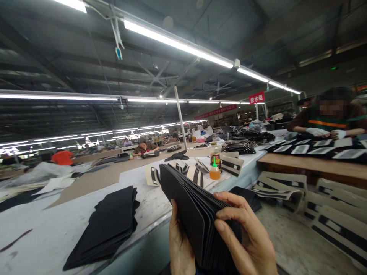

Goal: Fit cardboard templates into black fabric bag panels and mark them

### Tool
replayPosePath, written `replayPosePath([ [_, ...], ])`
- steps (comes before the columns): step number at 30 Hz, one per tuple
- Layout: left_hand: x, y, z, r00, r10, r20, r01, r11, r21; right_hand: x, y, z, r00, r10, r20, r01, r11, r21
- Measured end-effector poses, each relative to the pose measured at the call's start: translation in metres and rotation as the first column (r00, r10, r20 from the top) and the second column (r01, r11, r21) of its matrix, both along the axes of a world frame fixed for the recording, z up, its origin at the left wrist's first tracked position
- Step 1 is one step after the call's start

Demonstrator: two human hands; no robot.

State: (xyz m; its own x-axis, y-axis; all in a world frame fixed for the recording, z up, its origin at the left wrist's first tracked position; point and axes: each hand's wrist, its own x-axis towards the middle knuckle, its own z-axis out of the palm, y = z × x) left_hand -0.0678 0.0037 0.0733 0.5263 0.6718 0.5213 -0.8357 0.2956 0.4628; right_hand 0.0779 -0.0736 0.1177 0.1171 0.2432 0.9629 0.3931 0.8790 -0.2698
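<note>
Where tube lights (177, 42) glare overhead, a white table (48, 233) bears black sheets (109, 225).

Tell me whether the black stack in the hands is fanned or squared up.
Fanned: the black stack splays at its top edges, the sheets' separate edges showing.

Dark factory ceiling (258, 30) fills upper frame, long tube lights (177, 44) glowing; red banner (257, 97) right of centre; white worktable (57, 229) lower left; wooden bench (315, 168) right.

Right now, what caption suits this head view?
Both hands fan a stack of black sheets above a long worktable.
</note>
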Motion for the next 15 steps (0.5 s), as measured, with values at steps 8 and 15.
replayPosePath([
  [8, -0.006, 0.003, -0.005, 1.0, -0.005, 0.001, 0.005, 0.998, -0.069, 0.003, -0.001, -0.001, 0.995, -0.012, 0.098, 0.011, 1.0, 0.015],
  [15, 0.003, 0.006, -0.012, 0.999, 0.049, 0.01, -0.048, 0.991, -0.121, 0.002, 0.001, -0.001, 0.992, -0.03, 0.124, 0.03, 1.0, 0.004],
])
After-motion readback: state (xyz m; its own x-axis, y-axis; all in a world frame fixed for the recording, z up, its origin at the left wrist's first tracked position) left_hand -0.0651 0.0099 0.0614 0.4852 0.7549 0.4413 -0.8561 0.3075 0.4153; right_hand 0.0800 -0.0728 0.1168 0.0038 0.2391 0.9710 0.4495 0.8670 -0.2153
